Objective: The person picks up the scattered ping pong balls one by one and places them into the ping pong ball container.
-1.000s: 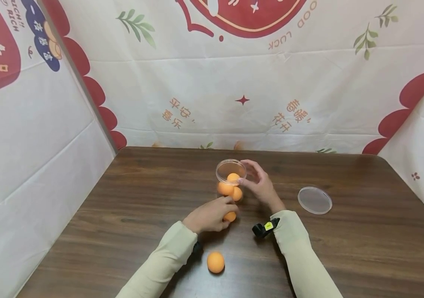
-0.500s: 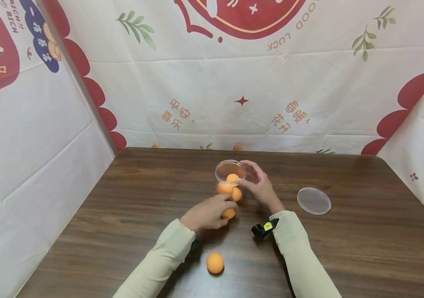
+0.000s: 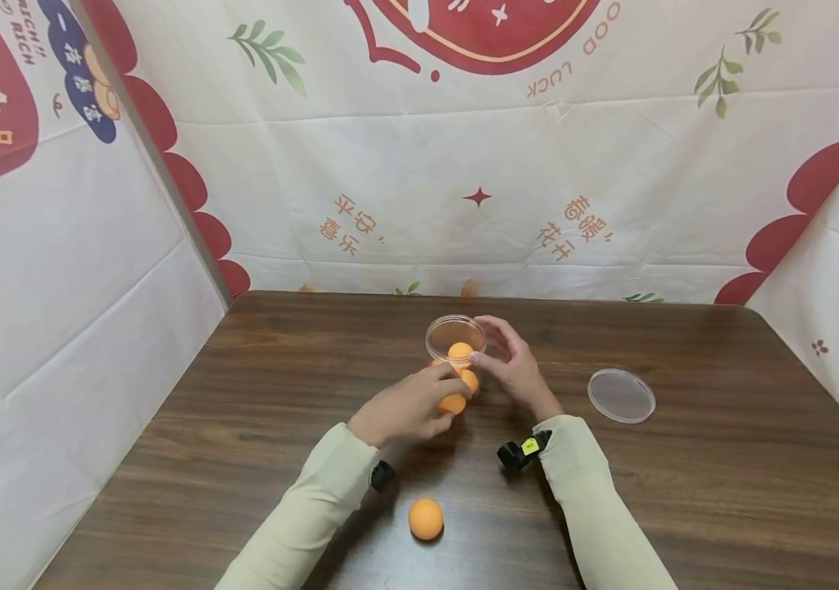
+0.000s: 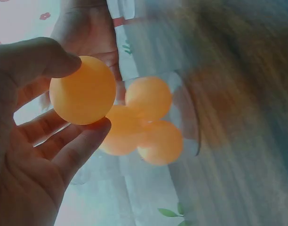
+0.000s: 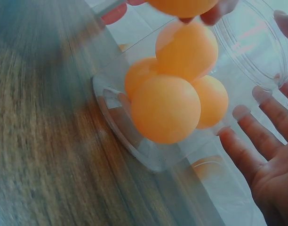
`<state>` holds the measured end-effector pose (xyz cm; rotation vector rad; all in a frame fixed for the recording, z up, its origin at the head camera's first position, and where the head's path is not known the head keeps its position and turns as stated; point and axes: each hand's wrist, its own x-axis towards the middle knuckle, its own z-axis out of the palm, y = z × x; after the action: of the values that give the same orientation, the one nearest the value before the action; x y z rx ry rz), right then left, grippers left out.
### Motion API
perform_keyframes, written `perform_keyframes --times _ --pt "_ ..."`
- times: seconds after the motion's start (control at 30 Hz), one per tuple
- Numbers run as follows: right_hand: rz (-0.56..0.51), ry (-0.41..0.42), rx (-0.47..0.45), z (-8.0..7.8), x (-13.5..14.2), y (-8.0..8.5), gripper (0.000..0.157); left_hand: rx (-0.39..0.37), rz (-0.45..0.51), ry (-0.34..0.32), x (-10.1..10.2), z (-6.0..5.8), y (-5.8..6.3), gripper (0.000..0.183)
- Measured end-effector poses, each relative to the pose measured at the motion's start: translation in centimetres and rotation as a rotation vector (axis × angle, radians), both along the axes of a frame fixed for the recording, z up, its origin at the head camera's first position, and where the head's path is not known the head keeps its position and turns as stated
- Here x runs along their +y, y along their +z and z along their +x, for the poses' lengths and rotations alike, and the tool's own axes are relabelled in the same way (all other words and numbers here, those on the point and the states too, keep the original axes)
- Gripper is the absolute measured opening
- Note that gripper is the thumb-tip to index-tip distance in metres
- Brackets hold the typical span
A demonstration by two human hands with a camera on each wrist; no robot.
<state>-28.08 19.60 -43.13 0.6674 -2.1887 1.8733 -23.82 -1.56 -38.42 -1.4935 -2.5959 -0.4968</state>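
Observation:
My left hand (image 3: 408, 406) pinches an orange ping-pong ball (image 4: 83, 90) between thumb and fingertips. It is in front of a clear plastic jar (image 3: 456, 317), below the rim in the head view. My right hand (image 3: 515, 367) holds the jar from the right near its open mouth, thumb on the near side and fingers behind. Through the jar's wall, the right wrist view shows several orange balls (image 5: 165, 109) piled inside. The held ball (image 5: 182, 5) appears at that view's top edge. Part of the jar is hidden behind my left hand in the head view.
A single orange ball (image 3: 426, 519) lies on the brown wooden table (image 3: 257, 426) near the front, between my forearms. The round clear lid (image 3: 622, 397) rests flat to the right. White printed cloth (image 3: 419, 164) hangs behind the table and along its sides.
My left hand has lifted its ball upward and away from the front edge, closer to the jar. My right hand and the jar have stayed in place.

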Motion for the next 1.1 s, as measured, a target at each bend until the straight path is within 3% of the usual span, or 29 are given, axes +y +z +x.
perform_keyframes --times 0.4,0.83,1.1 --pt "0.008 -0.001 0.029 0.0 0.0 0.1 0.053 0.025 0.063 0.012 -0.3 0.0 1.9 0.029" --pt "0.004 0.000 0.009 0.1 0.0 0.2 0.052 0.107 0.146 0.013 -0.4 -0.4 3.4 0.027" --pt "0.003 0.003 0.003 0.1 0.0 0.1 0.051 0.113 0.133 0.085 -0.1 -1.3 4.3 0.028"
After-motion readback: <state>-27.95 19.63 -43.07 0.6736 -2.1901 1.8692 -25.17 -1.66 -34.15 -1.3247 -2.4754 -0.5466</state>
